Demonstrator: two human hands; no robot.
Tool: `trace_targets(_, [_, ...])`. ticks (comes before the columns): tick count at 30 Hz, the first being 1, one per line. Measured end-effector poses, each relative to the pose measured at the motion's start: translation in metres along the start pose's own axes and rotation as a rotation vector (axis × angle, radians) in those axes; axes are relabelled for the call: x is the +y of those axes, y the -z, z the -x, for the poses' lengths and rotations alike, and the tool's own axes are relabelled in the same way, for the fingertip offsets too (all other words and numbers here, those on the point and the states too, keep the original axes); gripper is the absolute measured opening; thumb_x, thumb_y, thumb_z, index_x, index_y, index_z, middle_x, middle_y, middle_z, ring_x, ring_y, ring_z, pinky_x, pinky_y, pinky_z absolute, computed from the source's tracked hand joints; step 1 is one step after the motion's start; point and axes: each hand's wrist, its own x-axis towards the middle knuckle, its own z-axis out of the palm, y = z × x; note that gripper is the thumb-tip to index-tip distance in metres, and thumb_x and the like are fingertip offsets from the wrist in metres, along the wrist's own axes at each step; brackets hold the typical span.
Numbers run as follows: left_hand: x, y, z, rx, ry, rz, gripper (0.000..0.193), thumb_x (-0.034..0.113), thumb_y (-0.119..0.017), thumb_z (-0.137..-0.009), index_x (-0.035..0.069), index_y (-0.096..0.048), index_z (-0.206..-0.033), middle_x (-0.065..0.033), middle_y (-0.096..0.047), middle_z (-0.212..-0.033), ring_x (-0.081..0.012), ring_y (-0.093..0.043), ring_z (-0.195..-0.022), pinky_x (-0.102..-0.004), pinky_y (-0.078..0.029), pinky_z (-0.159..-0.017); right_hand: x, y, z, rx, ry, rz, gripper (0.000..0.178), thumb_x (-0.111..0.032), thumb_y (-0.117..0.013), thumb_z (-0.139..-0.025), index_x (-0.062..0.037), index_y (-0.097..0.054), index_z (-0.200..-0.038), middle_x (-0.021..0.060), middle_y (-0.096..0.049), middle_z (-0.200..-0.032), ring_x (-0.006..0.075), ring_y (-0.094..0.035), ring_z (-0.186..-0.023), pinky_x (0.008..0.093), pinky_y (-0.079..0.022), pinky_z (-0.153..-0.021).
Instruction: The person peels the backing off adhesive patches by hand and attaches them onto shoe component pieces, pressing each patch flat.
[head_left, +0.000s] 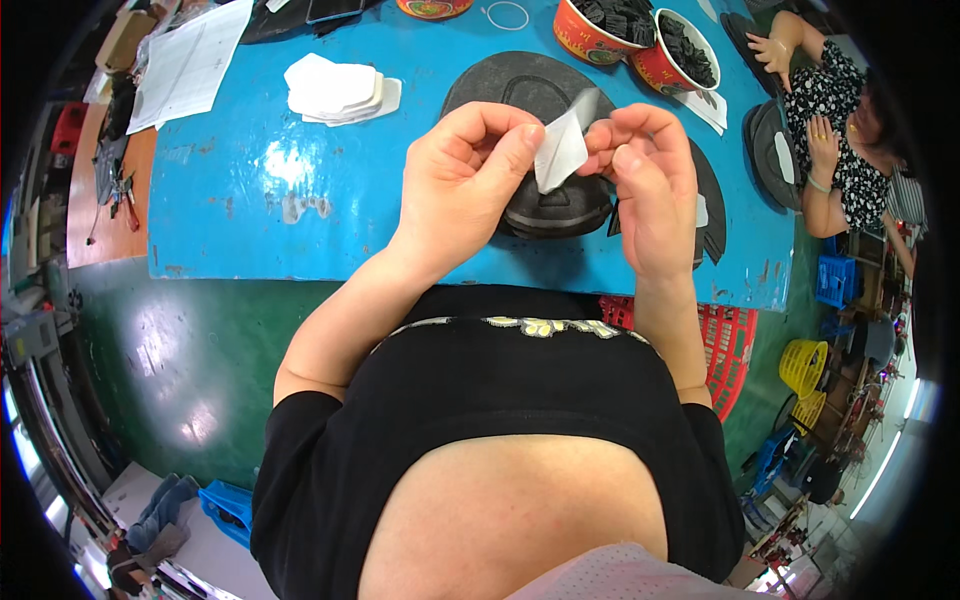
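Note:
My left hand (470,180) is closed, pinching a small white sheet (560,155) between thumb and forefinger. The upper end of the sheet looks greyish and blurred. My right hand (650,180) has its fingers curled, with the fingertips at the sheet's right edge; what lies between them I cannot make out. Below both hands, a stack of black rounded, moulded pieces (485,80) lies on the blue table (230,215). Another black piece (712,200) with a white patch is partly hidden behind my right hand.
White cut sheets (335,88) lie stacked at left, near a large paper (195,65). Two red paper bowls (590,38) of black bits stand at the back right. Another person's hand (822,150) is beyond the table's right side. A red basket (730,350) stands under the near edge.

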Motion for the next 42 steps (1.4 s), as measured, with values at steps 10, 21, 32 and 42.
trace_targets(10, [-0.011, -0.006, 0.003, -0.062, -0.047, 0.023, 0.010, 0.009, -0.056, -0.088, 0.000, -0.056, -0.092, 0.0005, -0.058, -0.079, -0.0023, -0.049, -0.069, -0.0174, -0.041, -0.060, 0.005, -0.007, 0.003, 0.009, -0.114, 0.048, 0.014, -0.005, -0.066, -0.078, -0.0046, -0.052, -0.084, 0.0025, -0.059, -0.083, 0.0052, -0.053, -0.073, 0.0196, -0.044, -0.066])
trace_targets(21, [0.017, 0.069, -0.024, 0.014, 0.065, 0.419, 0.010, 0.010, -0.050, -0.089, 0.002, -0.056, -0.088, -0.0145, -0.059, -0.103, -0.0164, -0.058, -0.088, -0.0325, -0.049, -0.083, -0.020, 0.070, -0.015, 0.017, -0.362, -0.391, 0.013, -0.011, -0.061, -0.076, -0.0070, -0.051, -0.082, 0.0069, -0.061, -0.087, 0.0179, -0.060, -0.079, 0.0329, -0.049, -0.073])
trace_targets(32, [0.022, 0.044, -0.014, -0.314, 0.015, 0.065, 0.015, 0.000, -0.055, -0.079, 0.005, -0.051, -0.093, -0.0064, -0.055, -0.096, -0.0113, -0.051, -0.073, -0.0229, -0.044, -0.065, -0.031, 0.057, -0.025, -0.139, -0.236, -0.298, 0.012, -0.005, -0.060, -0.078, -0.0059, -0.051, -0.086, 0.0031, -0.059, -0.084, 0.0118, -0.058, -0.078, 0.0273, -0.048, -0.071])
trace_targets(42, [0.015, 0.004, -0.004, -0.423, 0.204, 0.196, 0.072, 0.018, -0.081, -0.066, 0.002, -0.041, -0.124, -0.0037, -0.050, -0.112, -0.0109, -0.047, -0.104, -0.0268, -0.039, -0.088, -0.035, -0.006, -0.015, -0.158, 0.141, 0.262, 0.021, -0.022, -0.060, -0.086, -0.0019, -0.062, -0.092, 0.0006, -0.062, -0.084, 0.0054, -0.053, -0.072, 0.0198, -0.041, -0.065])
